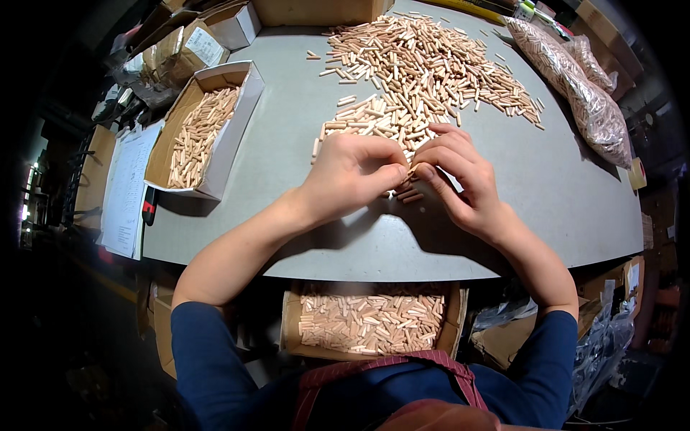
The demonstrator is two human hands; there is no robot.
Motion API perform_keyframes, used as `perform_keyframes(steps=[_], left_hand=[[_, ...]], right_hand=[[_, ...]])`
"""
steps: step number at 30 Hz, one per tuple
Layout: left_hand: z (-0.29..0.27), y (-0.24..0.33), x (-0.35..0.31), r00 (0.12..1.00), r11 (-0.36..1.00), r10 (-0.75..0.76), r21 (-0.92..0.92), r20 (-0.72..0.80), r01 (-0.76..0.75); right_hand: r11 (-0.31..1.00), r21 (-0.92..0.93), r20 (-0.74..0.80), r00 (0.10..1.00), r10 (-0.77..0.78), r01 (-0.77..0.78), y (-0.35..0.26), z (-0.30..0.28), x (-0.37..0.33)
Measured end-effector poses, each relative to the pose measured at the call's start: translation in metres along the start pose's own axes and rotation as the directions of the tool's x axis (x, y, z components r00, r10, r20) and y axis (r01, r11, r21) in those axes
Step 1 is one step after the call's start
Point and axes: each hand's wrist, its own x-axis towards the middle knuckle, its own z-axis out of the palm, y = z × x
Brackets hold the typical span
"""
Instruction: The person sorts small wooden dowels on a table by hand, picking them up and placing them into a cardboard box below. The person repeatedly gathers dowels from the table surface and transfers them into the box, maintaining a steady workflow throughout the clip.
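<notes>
Over the grey table, my left hand [363, 169] and my right hand [460, 172] meet at the fingertips. Both are closed in a pinch around a small wooden dowel [412, 171], which is mostly hidden by the fingers. A few darker dowels [410, 195] lie on the table just below the fingertips. Behind the hands spreads a large heap of short wooden dowels [424, 65], with a nearer cluster of paler dowels [381, 115] reaching up to my fingers.
An open white carton [241, 118] with dowels stands at the left, beside paper sheets [129, 194] and a red-black tool [149, 207]. Filled clear plastic bags [575, 93] lie at the right. Below the table's front edge is a cardboard box [291, 323] of dowels.
</notes>
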Motion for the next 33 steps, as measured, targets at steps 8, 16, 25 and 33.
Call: perform_keyframes(steps=[8, 16, 25, 33], left_hand=[[-0.035, -0.012, 0.014, 0.970, 0.855, -0.146, -0.519, -0.192, 0.025], [-0.190, -0.038, -0.008, 0.802, 0.097, -0.131, -0.812, -0.583, -0.575], [-0.118, -0.019, 0.018, 0.785, 0.880, -0.207, -0.461, -0.584, -0.111], [-0.056, -0.020, 0.012, 0.987, 0.669, 0.153, 0.731, 0.043, -0.136]], right_hand=[[0.994, -0.070, -0.070, 0.994, 0.083, -0.088, 0.008, -0.004, 0.002], [0.978, -0.210, 0.033, 0.999, 0.005, 0.002, 0.027, 0.004, -0.001], [0.950, -0.303, 0.168, 0.986, -0.018, 0.069, 0.029, 0.008, 0.001], [0.933, -0.359, 0.106, 0.992, 0.075, -0.033, 0.057, -0.006, -0.008]])
